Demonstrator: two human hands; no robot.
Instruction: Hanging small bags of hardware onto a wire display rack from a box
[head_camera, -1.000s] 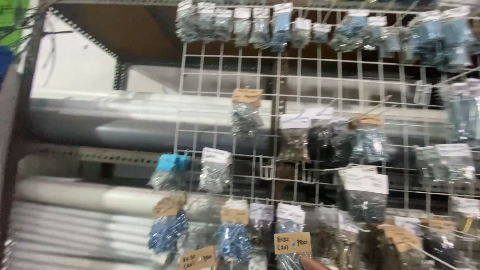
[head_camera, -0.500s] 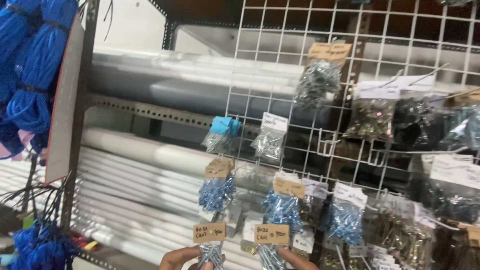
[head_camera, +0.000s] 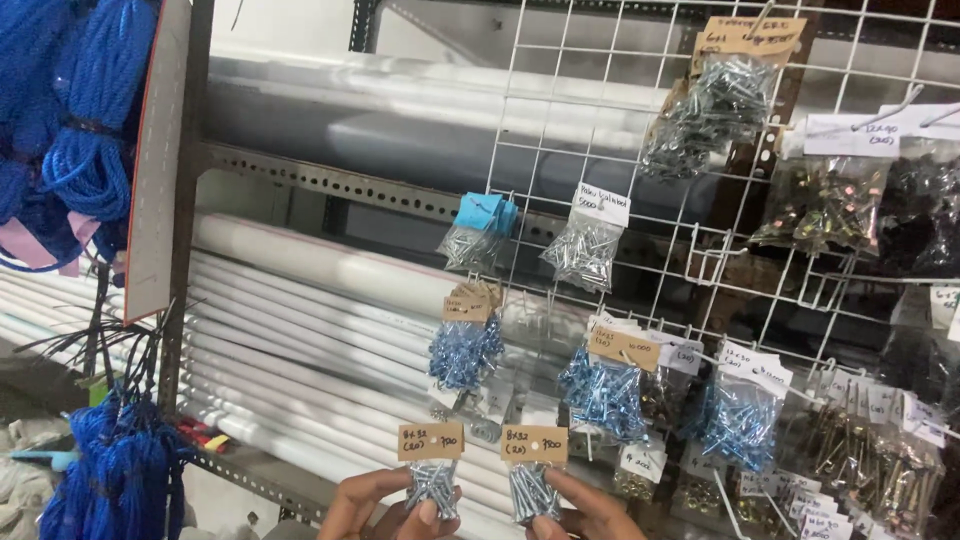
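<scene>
The hands have risen, left hand (head_camera: 375, 505) and right hand (head_camera: 585, 508) each pinching a screw packet (head_camera: 432, 470).

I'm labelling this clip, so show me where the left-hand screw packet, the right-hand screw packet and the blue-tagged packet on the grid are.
left-hand screw packet (head_camera: 432, 485), head view, on the bagged screws.
right-hand screw packet (head_camera: 531, 490), head view, on the bagged screws.
blue-tagged packet (head_camera: 486, 213), head view, on its blue tag.

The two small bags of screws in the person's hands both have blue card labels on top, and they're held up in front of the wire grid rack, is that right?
Not quite. In the head view the left hand and right hand each hold a small bag of screws, but the card labels are brown, not blue. They are held in front of the wire grid rack, as you said.
</scene>
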